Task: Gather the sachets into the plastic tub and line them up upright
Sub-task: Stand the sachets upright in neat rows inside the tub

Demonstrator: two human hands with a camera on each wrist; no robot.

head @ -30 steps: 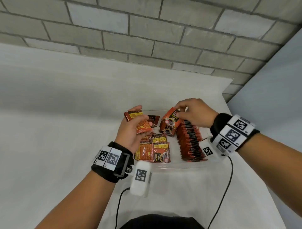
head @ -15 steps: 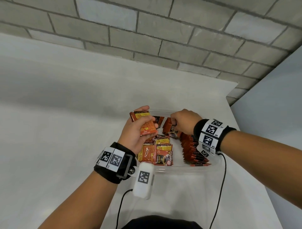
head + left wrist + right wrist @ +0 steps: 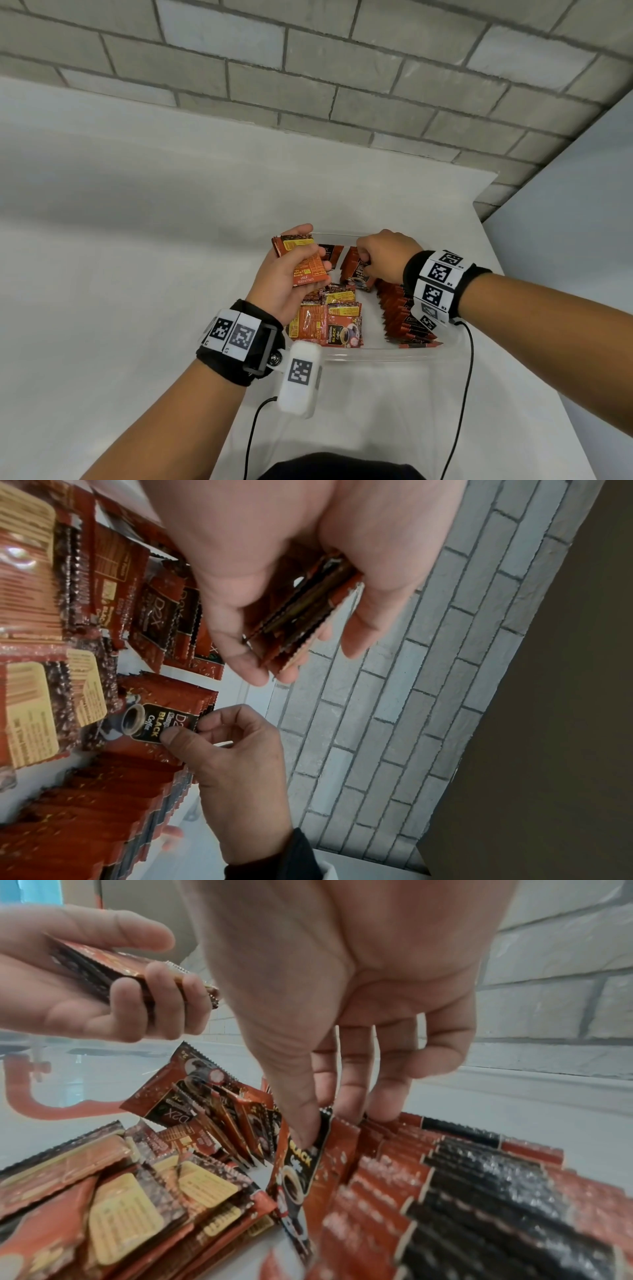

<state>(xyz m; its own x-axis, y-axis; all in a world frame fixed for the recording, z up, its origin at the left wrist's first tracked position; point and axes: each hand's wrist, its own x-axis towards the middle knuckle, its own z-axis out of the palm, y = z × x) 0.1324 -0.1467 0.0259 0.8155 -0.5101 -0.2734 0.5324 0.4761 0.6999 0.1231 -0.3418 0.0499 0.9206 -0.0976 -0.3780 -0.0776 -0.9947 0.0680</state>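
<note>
A clear plastic tub point(image 3: 383, 354) sits on the white table and holds red coffee sachets. My left hand point(image 3: 291, 274) grips a small stack of sachets point(image 3: 308, 265) above the tub's left side; the stack's edges point(image 3: 301, 615) show between thumb and fingers. My right hand point(image 3: 383, 260) pinches the top of an upright sachet point(image 3: 301, 1164) at the far end of the standing row point(image 3: 404, 315) along the tub's right side. The thumb point(image 3: 298, 1110) presses its front and the fingers sit behind. Loose sachets point(image 3: 335, 322) lie flat in the tub's left half.
A few sachets point(image 3: 330, 253) lean against the tub's far wall. The white table point(image 3: 137, 257) stretches to the left and ends at a grey brick wall point(image 3: 308, 68). A pale panel point(image 3: 565, 240) stands to the right. Wrist cables hang near the front edge.
My right hand has dropped lower into the tub with its sachets, closing on the far end of the upright row. The left hand stays put with its stack.
</note>
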